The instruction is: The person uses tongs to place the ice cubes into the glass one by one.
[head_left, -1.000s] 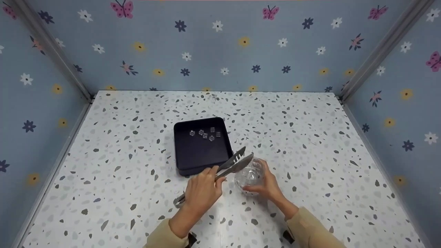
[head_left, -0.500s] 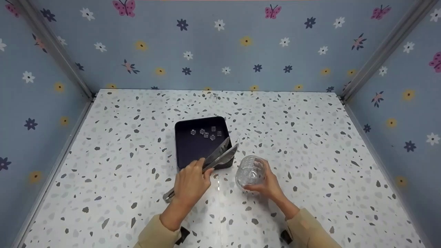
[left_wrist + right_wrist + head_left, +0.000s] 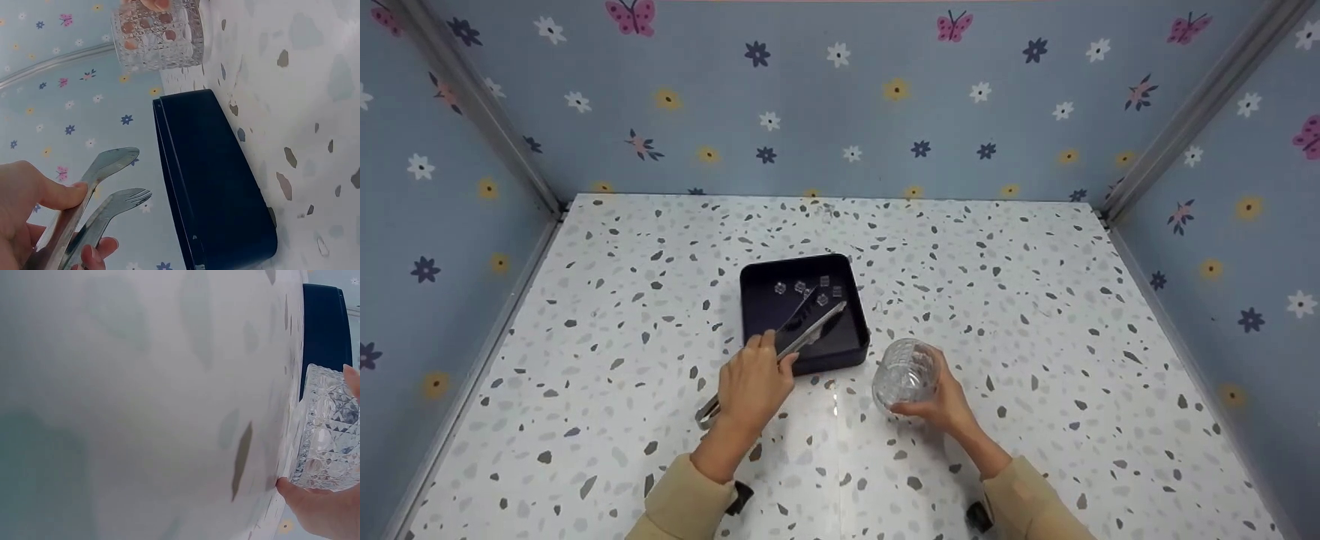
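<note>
My left hand [image 3: 754,382] grips a pair of metal tongs [image 3: 812,331], one tip slotted like a fork. The spread tips hang over a black square tray [image 3: 761,319], and I see nothing between them. Several small clear cubes [image 3: 800,286] lie toward the tray's far side, some close to the tips. Right of the tray, my right hand [image 3: 949,397] holds a clear cut-pattern glass [image 3: 906,371], fingers and thumb around its side. The left wrist view shows the tongs [image 3: 115,163] above the tray's dark outer wall [image 3: 219,185]. Whether the glass holds anything is unclear.
A white speckled tabletop [image 3: 1035,300] lies under everything. Blue panels [image 3: 810,97] with flowers and butterflies enclose its back and both sides, with grey posts [image 3: 1185,105] at the corners.
My left hand has moved left with the tongs, whose tips went from over the glass to over the tray near the cubes. The right hand and glass stay nearly in place.
</note>
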{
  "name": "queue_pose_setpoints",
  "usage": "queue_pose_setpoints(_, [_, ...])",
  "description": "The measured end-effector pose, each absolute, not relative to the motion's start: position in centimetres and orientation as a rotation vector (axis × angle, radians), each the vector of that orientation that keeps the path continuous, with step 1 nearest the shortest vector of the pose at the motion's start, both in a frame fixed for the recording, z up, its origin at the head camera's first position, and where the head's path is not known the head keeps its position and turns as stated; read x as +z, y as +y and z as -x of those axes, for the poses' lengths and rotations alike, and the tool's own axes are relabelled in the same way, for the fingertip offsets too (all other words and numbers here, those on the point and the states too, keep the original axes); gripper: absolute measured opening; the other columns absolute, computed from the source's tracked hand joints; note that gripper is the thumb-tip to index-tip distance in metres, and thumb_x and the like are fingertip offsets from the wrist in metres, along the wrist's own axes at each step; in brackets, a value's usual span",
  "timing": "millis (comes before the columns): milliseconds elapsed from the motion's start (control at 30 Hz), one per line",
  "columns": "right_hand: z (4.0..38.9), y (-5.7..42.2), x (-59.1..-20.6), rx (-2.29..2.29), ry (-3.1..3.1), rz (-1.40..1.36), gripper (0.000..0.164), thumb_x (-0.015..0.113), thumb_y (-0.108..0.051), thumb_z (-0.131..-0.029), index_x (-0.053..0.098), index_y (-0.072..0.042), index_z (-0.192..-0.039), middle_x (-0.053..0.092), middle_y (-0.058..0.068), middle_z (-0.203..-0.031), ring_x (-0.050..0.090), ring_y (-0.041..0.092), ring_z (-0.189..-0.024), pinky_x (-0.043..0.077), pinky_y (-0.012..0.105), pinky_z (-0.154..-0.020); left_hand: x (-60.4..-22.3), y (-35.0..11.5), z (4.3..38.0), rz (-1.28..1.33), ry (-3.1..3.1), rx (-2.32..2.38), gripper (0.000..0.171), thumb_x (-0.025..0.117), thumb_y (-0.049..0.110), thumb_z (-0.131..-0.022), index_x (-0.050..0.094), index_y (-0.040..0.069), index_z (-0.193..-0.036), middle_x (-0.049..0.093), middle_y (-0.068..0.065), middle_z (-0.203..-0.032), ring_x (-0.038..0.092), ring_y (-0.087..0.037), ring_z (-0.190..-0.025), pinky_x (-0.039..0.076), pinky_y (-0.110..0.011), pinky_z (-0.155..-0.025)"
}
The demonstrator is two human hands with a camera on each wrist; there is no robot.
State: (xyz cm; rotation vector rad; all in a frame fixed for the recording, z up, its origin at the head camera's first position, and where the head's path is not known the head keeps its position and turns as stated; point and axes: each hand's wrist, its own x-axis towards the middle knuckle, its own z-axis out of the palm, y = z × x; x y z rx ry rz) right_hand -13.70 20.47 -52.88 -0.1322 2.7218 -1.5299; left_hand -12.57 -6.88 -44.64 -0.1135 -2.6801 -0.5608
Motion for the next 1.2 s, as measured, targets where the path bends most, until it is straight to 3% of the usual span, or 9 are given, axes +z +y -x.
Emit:
queue_pose_setpoints(633, [13.4, 20.3, -52.2, -1.555, 2.682, 0.129, 0.097, 0.086, -0.023, -0.049, 0.033, -0.015, -0.13, 0.045, 0.015, -0.126, 0.042, 0.033, -0.115, 0.031, 0.048, -0.094, -46.5, -9.4, 15.7, -0.039, -2.718, -0.458, 0.048, 0.07, 0.025, -0.074, 0.058, -0.008, -0.106, 0.06, -0.019, -0.088, 0.059, -0.037, -0.065, 0.045, -0.045, -0.05])
queue_pose_setpoints(1200, [13.7, 20.5, -52.9, -1.596, 2.67, 0.175, 0.097, 0.086, -0.017, -0.049, 0.033, -0.014, -0.13, 0.045, 0.017, -0.126, 0.042, 0.034, -0.115, 0.028, 0.049, -0.095, -48.0, -9.9, 18.4, -0.074, -2.774, -0.392, 0.039, 0.065, 0.022, -0.078, 0.057, -0.011, -0.096, 0.057, -0.019, -0.08, 0.058, -0.038, -0.061, 0.044, -0.046, -0.049])
